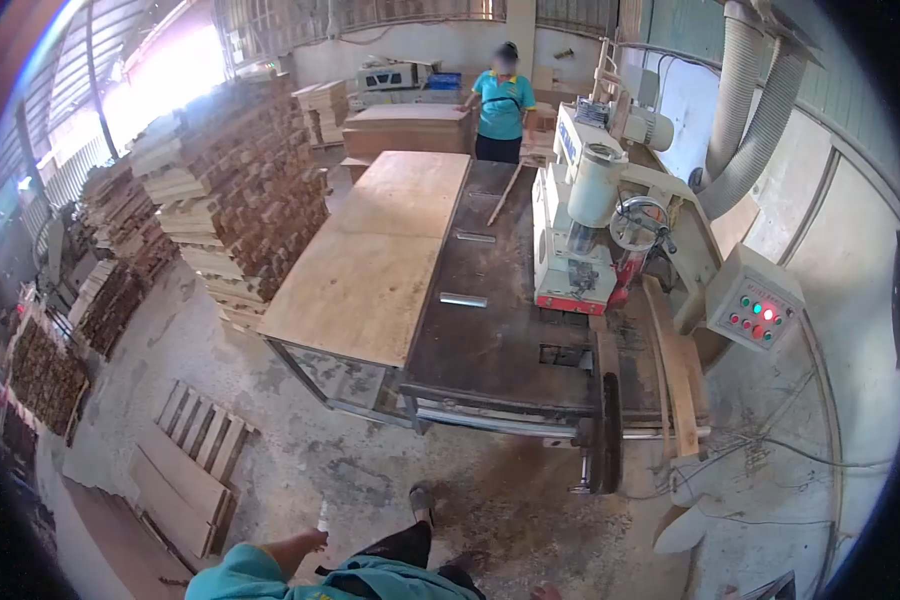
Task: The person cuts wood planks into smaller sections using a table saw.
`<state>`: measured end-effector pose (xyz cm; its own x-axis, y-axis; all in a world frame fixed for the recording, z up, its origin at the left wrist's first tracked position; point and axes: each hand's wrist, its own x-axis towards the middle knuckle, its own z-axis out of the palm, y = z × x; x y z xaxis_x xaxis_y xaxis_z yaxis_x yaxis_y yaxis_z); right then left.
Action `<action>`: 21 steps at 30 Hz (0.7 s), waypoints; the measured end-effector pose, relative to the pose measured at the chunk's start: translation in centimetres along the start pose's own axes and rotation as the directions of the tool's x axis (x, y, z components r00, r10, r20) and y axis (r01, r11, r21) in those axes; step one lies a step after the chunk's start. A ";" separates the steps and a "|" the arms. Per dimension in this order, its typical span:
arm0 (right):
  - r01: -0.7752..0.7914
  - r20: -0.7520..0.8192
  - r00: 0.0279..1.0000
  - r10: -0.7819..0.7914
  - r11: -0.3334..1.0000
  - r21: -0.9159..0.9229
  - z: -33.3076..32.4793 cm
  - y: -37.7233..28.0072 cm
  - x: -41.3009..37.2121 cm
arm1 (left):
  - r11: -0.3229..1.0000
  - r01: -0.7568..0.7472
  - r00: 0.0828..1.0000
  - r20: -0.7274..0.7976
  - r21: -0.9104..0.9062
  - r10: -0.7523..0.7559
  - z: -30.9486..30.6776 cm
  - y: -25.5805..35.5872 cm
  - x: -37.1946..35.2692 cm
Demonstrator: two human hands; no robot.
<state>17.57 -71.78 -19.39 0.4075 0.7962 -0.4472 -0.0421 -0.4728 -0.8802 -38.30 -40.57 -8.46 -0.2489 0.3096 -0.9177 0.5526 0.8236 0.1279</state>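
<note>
My left hand (312, 541) hangs low beside my body, over the concrete floor. A small whitish thing (322, 516) shows at its fingers, too small to make out. Only a sliver of my right hand (545, 592) shows at the bottom edge, and its fingers are hidden. Ahead of me stands a woodworking machine (576, 240) with a dark metal table (490, 345). A plywood-topped table (370, 255) adjoins it on the left. Along the machine's right side lies a long wooden strip (675, 370). Neither hand touches the machine or the tables.
Tall stacks of wooden pieces (235, 190) stand at left. On the floor lie a pallet (205, 430) and flat boards (175, 490). A control box (757, 298) with lit buttons is at right, with cables (770, 440) below. A co-worker (502, 110) stands beyond the table by stacked panels (407, 130).
</note>
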 end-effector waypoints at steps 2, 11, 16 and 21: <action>-0.311 -0.102 0.937 0.335 0.930 0.197 1.2 -5.4 -1.4 | 0.991 -0.103 0.990 0.084 -0.089 0.110 -0.9 -4.8 -1.5; -0.614 -0.131 0.732 0.668 0.731 0.298 0.0 -7.2 0.2 | 0.915 -0.278 0.955 0.018 -0.293 0.296 2.5 -11.0 -3.1; -0.582 -0.053 0.798 0.601 0.790 0.194 10.1 -4.3 -0.4 | 0.877 -0.363 0.924 0.000 -0.316 0.383 0.4 -17.0 -2.6; -0.583 0.081 0.813 0.577 0.804 0.117 18.0 -1.3 -4.4 | 0.749 -0.312 0.939 -0.067 -0.584 0.339 -4.4 -29.6 -1.6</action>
<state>-0.62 -67.87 -19.09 0.2330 0.4046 -0.8843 -0.3778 -0.8003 -0.4656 -57.78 -63.39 -9.18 -0.0995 0.6012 -0.7929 0.0267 0.7982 0.6018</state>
